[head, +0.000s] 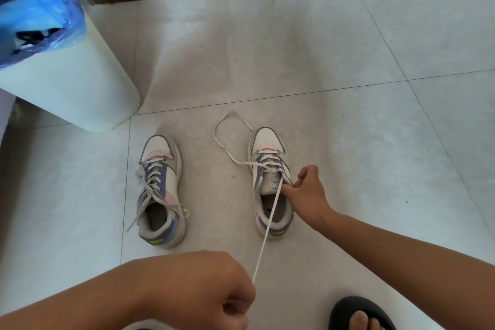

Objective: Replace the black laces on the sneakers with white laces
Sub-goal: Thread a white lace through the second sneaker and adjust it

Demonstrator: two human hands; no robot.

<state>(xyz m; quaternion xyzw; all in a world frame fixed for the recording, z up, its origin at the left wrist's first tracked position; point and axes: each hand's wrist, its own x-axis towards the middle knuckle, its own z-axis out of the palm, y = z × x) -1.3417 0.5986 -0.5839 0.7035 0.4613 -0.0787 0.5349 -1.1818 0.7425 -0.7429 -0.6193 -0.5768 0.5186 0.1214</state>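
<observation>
Left hand (214,295) near, fist closed on white lace (267,225), drawn taut lengthwise from far right sneaker (270,182). Right hand (308,190), fingers curled, steadies its tongue.

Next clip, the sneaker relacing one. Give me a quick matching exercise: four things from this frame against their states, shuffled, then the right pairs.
Things:
1. left sneaker
2. right sneaker
3. left hand
4. bin

States:
A. lined with a blue bag
B. pulls a white lace taut
C. fully laced, ends loose
D. partly laced, steadied by the right hand

Pairs: 1-C, 2-D, 3-B, 4-A
</observation>
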